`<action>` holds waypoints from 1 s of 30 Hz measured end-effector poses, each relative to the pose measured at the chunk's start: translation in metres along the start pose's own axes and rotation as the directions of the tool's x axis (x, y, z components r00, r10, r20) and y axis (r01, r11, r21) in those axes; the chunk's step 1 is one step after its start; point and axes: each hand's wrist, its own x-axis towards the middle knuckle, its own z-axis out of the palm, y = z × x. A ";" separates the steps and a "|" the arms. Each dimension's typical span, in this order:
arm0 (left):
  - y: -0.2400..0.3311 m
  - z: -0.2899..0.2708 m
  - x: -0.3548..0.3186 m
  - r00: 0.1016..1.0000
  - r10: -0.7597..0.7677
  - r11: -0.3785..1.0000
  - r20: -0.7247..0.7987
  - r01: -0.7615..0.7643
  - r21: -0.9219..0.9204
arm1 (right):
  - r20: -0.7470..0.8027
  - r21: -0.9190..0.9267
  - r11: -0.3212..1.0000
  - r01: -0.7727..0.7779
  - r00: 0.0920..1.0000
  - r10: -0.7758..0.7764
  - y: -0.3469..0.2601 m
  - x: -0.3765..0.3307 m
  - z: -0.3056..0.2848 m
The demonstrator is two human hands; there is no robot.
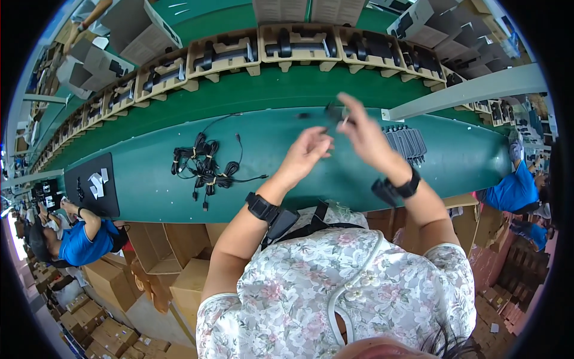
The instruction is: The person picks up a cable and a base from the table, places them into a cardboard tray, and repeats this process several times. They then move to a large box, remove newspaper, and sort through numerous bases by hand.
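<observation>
Over the middle of the green work surface, both my hands are raised close together. My left hand has its fingers loosely bent and apart, with a small dark spot by the fingertips. My right hand, smeared by motion, has a dark blurred item at its fingers; its kind is not clear. Left of my hands lies a loose group of black cables, several tied in coils. Beside my right wrist, a row of grey-black coiled or ribbed pieces lies on the surface, partly behind my hand.
Cardboard trays holding black parts line the green belt beyond, with open printed boxes behind them. A grey metal bar crosses at right. A black mat with white slips lies far left. People in blue stand at both sides.
</observation>
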 end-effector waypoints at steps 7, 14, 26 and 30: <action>-0.033 -0.074 -0.040 0.890 0.237 0.736 -0.389 0.097 0.670 | -0.376 -0.448 0.890 -0.080 0.921 -0.107 0.082 0.145 -0.079; -0.058 -0.101 -0.115 0.763 0.183 0.736 -0.620 0.312 0.601 | 0.103 -0.842 0.539 0.018 0.986 0.129 0.168 0.254 -0.084; -0.040 -0.100 -0.150 0.594 0.588 0.286 -0.549 0.483 0.828 | -0.368 -0.787 0.550 -0.279 0.928 -0.056 0.205 0.256 -0.054; -0.029 -0.117 -0.134 0.670 0.604 0.151 -0.432 0.436 0.887 | -0.323 -0.855 0.444 -0.267 0.945 -0.054 0.199 0.237 -0.078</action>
